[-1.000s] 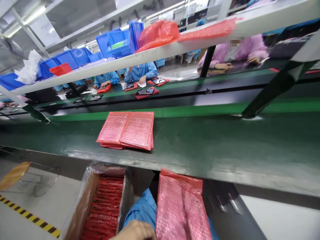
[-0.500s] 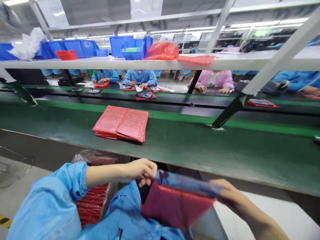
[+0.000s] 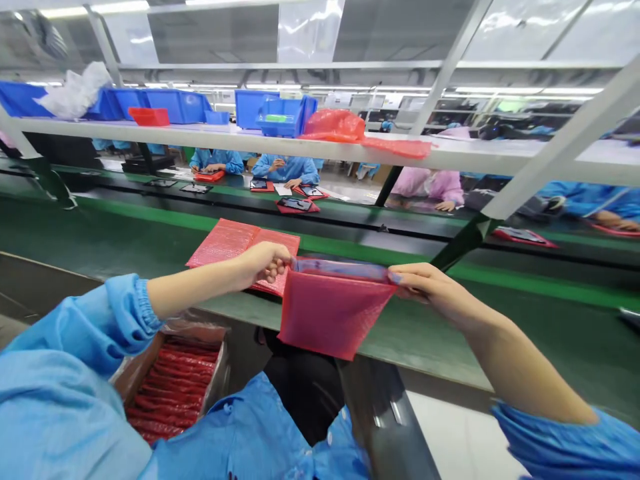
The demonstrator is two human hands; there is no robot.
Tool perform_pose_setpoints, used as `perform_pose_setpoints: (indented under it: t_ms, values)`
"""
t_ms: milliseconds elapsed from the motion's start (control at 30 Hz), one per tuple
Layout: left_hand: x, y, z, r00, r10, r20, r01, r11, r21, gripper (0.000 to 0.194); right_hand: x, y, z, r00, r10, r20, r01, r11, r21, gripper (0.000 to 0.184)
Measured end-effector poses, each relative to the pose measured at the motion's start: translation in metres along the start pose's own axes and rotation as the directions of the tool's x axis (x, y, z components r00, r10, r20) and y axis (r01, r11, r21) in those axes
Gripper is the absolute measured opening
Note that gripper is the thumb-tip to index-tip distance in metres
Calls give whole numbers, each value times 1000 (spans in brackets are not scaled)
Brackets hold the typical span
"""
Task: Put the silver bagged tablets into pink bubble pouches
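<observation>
A red bubble-wrap pouch (image 3: 333, 317) hangs between my two hands over the front edge of the green bench. Along its top runs a clear bluish flap (image 3: 340, 269). My left hand (image 3: 270, 262) is closed, pinching the pouch's upper left corner. At the upper right corner my right hand (image 3: 420, 280) grips the flap between thumb and fingers. Behind my left hand lies a stack of red bubble pouches (image 3: 223, 241) on the bench, partly covered by that hand and forearm. Whether anything is inside the held pouch I cannot tell.
An open box (image 3: 220, 347) packed with red pouches stands below the bench at left. A shelf (image 3: 215, 135) with blue bins (image 3: 177, 107) and red bubble wrap (image 3: 335, 125) spans above. Slanted posts (image 3: 565, 133) rise at right. Co-workers sit across the green bench (image 3: 550, 327).
Both hands have lifted the pouch from near my lap up to the bench edge. It was blurred and tilted before; now it hangs nearly level. The view has tipped slightly upward.
</observation>
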State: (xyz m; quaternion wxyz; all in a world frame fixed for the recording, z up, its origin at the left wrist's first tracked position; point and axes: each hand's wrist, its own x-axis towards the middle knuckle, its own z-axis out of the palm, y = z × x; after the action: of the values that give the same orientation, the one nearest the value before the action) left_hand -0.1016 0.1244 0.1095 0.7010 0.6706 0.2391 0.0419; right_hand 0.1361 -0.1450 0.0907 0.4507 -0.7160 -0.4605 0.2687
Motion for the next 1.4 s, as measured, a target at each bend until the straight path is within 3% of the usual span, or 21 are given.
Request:
perform_pose_setpoints:
  t_ms: [133, 233, 333, 433, 500, 567, 667, 733, 800, 867, 900, 967, 1033, 1133, 1200, 1300, 1400]
  values:
    - [-1, 13, -8, 999, 13, 49, -12, 1000, -22, 19, 8, -10, -10, 997, -1, 81, 0, 1000, 18, 58]
    - [3, 23, -12, 999, 34, 9, -34, 999, 34, 19, 18, -9, -24, 994, -18, 105, 22, 999, -43, 55]
    - [23, 48, -20, 992, 127, 5, -127, 978, 167, 16, 53, -19, -39, 997, -73, 39, 77, 989, -129, 53]
    - [57, 86, -35, 974, 217, -70, -186, 934, 305, 13, 108, -43, -46, 977, -195, -84, 166, 948, -271, 53]
    - [76, 111, -48, 939, 325, -115, -251, 874, 417, 12, 142, -62, -45, 938, -305, -164, 240, 913, -330, 50]
    - [83, 130, -65, 885, 449, -120, -324, 781, 535, 9, 163, -75, -38, 857, -444, -260, 339, 868, -363, 47]
    - [76, 128, -98, 815, 579, -25, -401, 595, 697, 11, 174, -68, -11, 715, -609, -342, 456, 778, -433, 42]
    - [69, 100, -123, 790, 608, 80, -412, 428, 805, 14, 173, -39, 20, 706, -638, -306, 468, 745, -475, 38]
    - [67, 53, -148, 803, 584, 116, -348, 302, 888, 15, 169, 5, 60, 781, -593, -196, 454, 754, -474, 32]
    - [70, -8, -165, 882, 470, 27, -227, 374, 899, 15, 163, 55, 104, 882, -472, -4, 425, 798, -427, 28]
    - [73, -41, -170, 901, 433, -8, -181, 394, 901, 14, 159, 79, 124, 908, -402, 118, 415, 820, -395, 26]
    - [77, -106, -171, 914, 403, -54, -132, 422, 897, 9, 151, 123, 159, 909, -312, 275, 398, 844, -358, 27]
    - [79, -164, -162, 900, 426, -92, -118, 441, 890, 19, 144, 156, 180, 907, -298, 297, 383, 877, -289, 31]
    - [84, -231, -137, 842, 517, -154, -116, 451, 885, 30, 143, 184, 186, 937, -289, 197, 324, 929, -180, 33]
    - [90, -257, -122, 764, 620, -179, -147, 437, 888, 26, 150, 193, 179, 952, -279, 125, 294, 947, -130, 31]
    - [106, -271, -108, 625, 759, -183, -181, 369, 912, 21, 172, 206, 160, 966, -256, 36, 259, 962, -91, 29]
    - [119, -265, -104, 547, 817, -181, -162, 316, 935, 14, 204, 230, 141, 977, -195, -85, 188, 979, -82, 34]
